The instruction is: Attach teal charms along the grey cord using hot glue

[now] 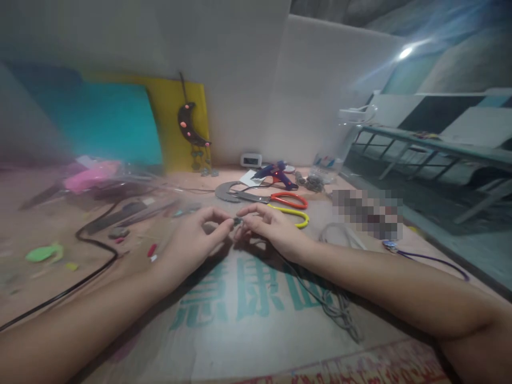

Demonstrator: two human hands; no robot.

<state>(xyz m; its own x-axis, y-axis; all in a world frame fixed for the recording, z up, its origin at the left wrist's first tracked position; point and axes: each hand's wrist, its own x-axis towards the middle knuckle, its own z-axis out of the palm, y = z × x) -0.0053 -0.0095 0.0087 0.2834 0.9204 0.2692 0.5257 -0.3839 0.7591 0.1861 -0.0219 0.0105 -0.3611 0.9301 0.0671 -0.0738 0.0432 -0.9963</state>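
My left hand (198,234) pinches a small dark grey-green piece (238,220) between thumb and forefinger. At its other side, the curled fingertips of my right hand (276,229) meet it; the piece is too small to name. A thin grey cord (340,314) runs out from beneath my right hand and lies in loose loops under the forearm. Just beyond the hands are scissors with one red and one yellow handle (294,209). Both hands hover low over a printed board (224,341) with green characters.
A blue glue gun (278,173) with a red light lies behind the scissors, near a small white clock (251,160). A dark crescent ornament (188,125) hangs against a yellow sheet (168,106). A black cable (94,272) crosses the left side among scraps.
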